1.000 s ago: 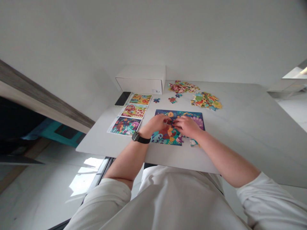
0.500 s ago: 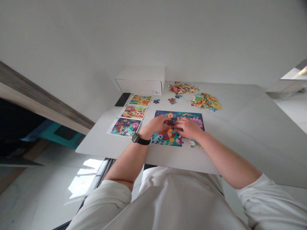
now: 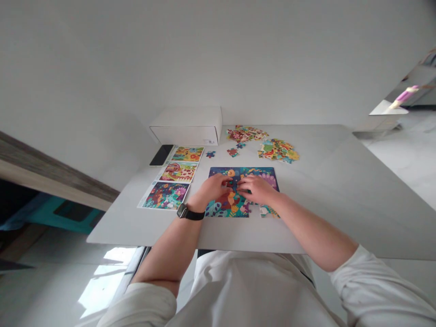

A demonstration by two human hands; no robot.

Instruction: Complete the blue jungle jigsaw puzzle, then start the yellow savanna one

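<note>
Little has changed in a second. Mostly the head camera swung, so the whole tabletop (image 3: 323, 195) sits lower and more to the left in view, while the hands kept their places. The left hand (image 3: 213, 187), with a watch (image 3: 187, 212) on its wrist, and the right hand (image 3: 256, 188) still meet fingertip to fingertip over the middle of the puzzle (image 3: 265, 175). The puzzle lies flat by the near edge of the tabletop, not shifted against the things around it. A dark piece (image 3: 235, 183) shows between the fingertips. It's small and half covered, so we cannot tell whether either grip is pinched on it or just pressing it flat. The fingers look a touch closer together than before, possibly. Elsewhere nothing has moved: loose pieces (image 3: 277, 151) heaped toward the far edge, white box (image 3: 186, 126) at the far left corner, phone (image 3: 161, 155) just beside it, and picture cards (image 3: 179, 171) in a row along the left edge.
</note>
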